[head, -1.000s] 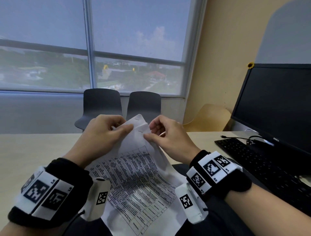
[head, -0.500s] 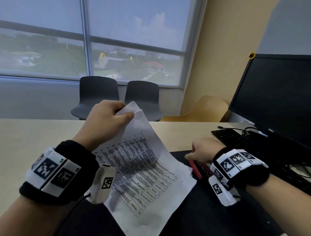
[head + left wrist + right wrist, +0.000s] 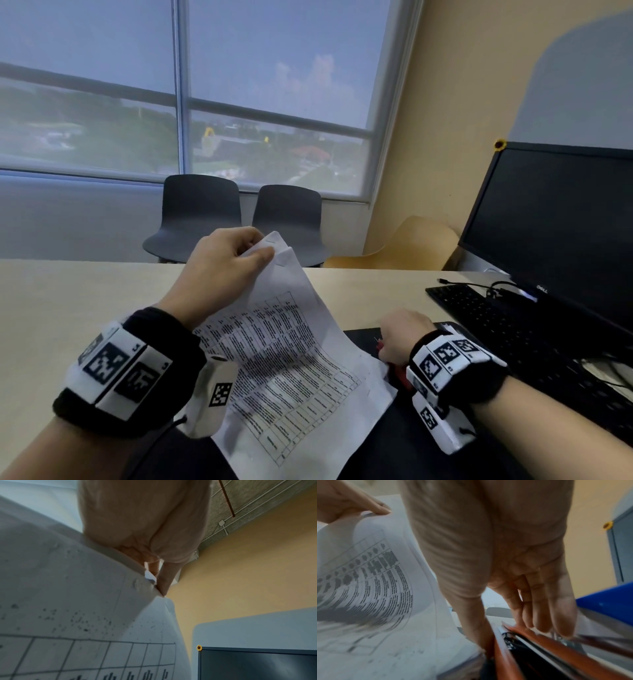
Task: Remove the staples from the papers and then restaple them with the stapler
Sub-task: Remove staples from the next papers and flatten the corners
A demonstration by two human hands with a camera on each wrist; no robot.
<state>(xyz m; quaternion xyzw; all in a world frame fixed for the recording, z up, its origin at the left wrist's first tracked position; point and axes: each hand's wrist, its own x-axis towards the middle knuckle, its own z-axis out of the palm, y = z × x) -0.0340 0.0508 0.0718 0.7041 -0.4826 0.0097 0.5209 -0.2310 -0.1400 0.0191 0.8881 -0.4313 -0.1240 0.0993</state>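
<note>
A stapled set of printed papers [image 3: 291, 359] with tables on it hangs tilted over the desk. My left hand [image 3: 263, 251] pinches its top corner between thumb and fingers, and the left wrist view shows that pinch [image 3: 157, 580] on the folded paper corner [image 3: 68, 588]. A short staple [image 3: 270, 242] shows near that corner. My right hand [image 3: 385, 342] is low at the papers' right edge. In the right wrist view, blurred by motion, its thumb and fingers [image 3: 513, 635] close on a red tool [image 3: 539, 646]. In the head view the tool [image 3: 397, 375] is mostly hidden under the hand.
A black mat [image 3: 363, 334] lies on the beige table [image 3: 85, 301]. A black keyboard [image 3: 496, 318] and a dark monitor [image 3: 555, 222] stand at the right. A blue object [image 3: 607, 599] sits just right of the red tool. Two dark chairs [image 3: 202, 212] stand behind the table.
My right hand let go of the paper corner, dropped to the mat on the right and closed on the red tool. My left hand kept the corner and lifted it slightly.
</note>
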